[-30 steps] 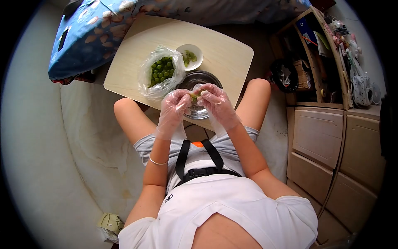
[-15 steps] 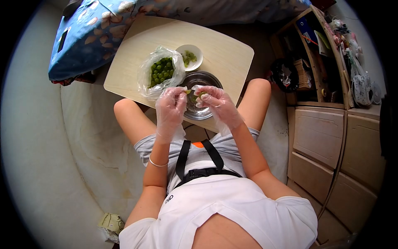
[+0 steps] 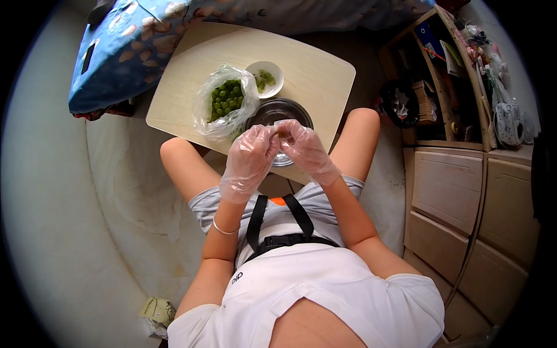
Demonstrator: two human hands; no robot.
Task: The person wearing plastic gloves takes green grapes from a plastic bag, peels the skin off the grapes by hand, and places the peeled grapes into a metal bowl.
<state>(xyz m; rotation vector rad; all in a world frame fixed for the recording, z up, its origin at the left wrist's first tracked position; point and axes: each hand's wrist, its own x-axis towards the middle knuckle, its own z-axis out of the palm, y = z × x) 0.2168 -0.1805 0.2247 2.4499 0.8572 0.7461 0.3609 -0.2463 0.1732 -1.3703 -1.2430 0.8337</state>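
My left hand and my right hand, both in clear plastic gloves, meet fingertip to fingertip over a steel bowl. Between the pinched fingers sits a small green grape, mostly hidden by the gloves. A clear plastic bag full of green grapes stands open to the left of the bowl. Behind the steel bowl is a white bowl with green peel pieces in it. My hands cover the near part of the steel bowl.
The low pale table stands between my knees. A bed with a blue flowered cover borders it at the back left. To the right are a wooden shelf and beige drawers. A crumpled yellowish package lies at lower left.
My left hand has moved right and its fingertips now meet those of my right hand. Before, the hands were apart, with a green scrap in the left and the grape in the right.
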